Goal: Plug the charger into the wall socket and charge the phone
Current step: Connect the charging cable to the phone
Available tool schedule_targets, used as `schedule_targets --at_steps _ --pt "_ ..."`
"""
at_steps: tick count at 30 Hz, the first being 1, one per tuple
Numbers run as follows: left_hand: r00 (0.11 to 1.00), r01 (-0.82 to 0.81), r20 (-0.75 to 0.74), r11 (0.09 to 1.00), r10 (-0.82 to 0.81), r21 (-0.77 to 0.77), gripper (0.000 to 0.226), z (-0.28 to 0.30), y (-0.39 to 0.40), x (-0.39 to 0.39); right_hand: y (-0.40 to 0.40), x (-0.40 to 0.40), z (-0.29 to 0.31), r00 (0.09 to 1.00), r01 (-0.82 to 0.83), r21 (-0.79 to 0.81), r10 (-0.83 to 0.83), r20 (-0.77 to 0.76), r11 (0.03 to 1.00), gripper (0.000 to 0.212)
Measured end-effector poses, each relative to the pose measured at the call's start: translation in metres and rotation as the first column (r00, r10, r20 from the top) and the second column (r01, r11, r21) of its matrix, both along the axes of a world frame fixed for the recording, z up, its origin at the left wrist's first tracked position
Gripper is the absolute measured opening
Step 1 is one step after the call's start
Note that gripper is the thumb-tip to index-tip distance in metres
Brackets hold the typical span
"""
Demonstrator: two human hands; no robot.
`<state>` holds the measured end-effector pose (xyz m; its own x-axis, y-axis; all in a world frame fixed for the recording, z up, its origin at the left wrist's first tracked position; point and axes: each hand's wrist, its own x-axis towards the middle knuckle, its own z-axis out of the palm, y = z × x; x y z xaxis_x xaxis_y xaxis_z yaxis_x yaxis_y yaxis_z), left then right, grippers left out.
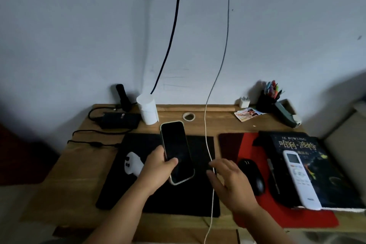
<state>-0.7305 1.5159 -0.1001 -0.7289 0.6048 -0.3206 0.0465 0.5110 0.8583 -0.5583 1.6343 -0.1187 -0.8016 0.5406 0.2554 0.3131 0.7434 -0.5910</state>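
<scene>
My left hand (158, 168) grips a phone (177, 150) with a dark screen and a pale case, held tilted above the black mat (138, 184). A thin white charging cable (207, 140) hangs from the top of the wall, crosses the mat and runs off the desk's near edge. My right hand (227, 180) hovers over the cable, fingers spread, fingertips close to it; whether they touch it I cannot tell. The cable's upper end and any wall socket are out of view. A white plug adapter (133, 163) lies on the mat's left side.
On the wooden desk (83, 164): a black power brick (119, 120) with cords, a white cup (148, 111), a tape roll (188, 116), a small white charger (244, 102), a pen holder (270, 95). Right: red mat (297, 218), black mouse (253, 176), book (320, 174), white remote (300, 178).
</scene>
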Motion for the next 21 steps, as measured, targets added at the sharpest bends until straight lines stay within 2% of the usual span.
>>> schedule_targets --at_steps 1,3,6,8,10,11,13,17,19,21 --pt "0.999 0.009 -0.038 0.999 -0.01 -0.031 0.011 -0.006 -0.003 -0.008 -0.002 0.001 -0.008 0.997 -0.049 0.039 0.046 0.061 0.998 0.023" --pt "0.998 0.027 -0.061 0.998 -0.03 -0.061 0.009 -0.017 -0.007 -0.021 -0.01 0.003 -0.025 0.936 -0.205 0.024 0.189 0.297 0.978 0.034" --pt "0.996 0.078 -0.03 0.994 -0.08 -0.077 0.012 -0.028 -0.008 -0.029 -0.018 0.005 -0.047 0.734 -0.341 -0.037 0.291 0.614 0.939 0.043" --pt "0.993 0.113 -0.019 0.99 -0.115 -0.085 0.017 -0.031 -0.007 -0.027 -0.021 0.009 -0.056 0.641 -0.371 -0.036 0.284 0.713 0.928 0.042" --pt "0.991 0.137 0.005 0.988 -0.137 -0.076 0.018 -0.033 -0.006 -0.023 -0.02 0.014 -0.06 0.611 -0.379 -0.019 0.266 0.746 0.925 0.035" --pt "0.989 0.147 0.019 0.987 -0.146 -0.063 0.016 -0.032 -0.005 -0.02 -0.018 0.016 -0.059 0.618 -0.369 -0.004 0.248 0.746 0.93 0.028" --pt "0.986 0.158 0.055 0.987 -0.156 -0.03 0.011 -0.03 -0.005 -0.015 -0.01 0.017 -0.051 0.694 -0.296 0.022 0.199 0.692 0.955 0.021" --pt "0.983 0.138 0.119 0.99 -0.14 0.023 0.017 -0.018 -0.007 -0.009 0.02 0.005 -0.012 0.896 0.012 -0.057 0.014 0.444 0.998 0.016" --pt "0.985 0.116 0.127 0.992 -0.121 0.044 0.017 -0.013 -0.008 -0.011 0.033 -0.005 0.006 0.95 0.091 -0.127 -0.048 0.308 0.988 0.023" --pt "0.987 0.077 0.132 0.994 -0.087 0.076 0.019 -0.007 -0.009 -0.014 0.041 -0.015 0.023 0.969 0.064 -0.156 -0.024 0.246 0.986 0.034"
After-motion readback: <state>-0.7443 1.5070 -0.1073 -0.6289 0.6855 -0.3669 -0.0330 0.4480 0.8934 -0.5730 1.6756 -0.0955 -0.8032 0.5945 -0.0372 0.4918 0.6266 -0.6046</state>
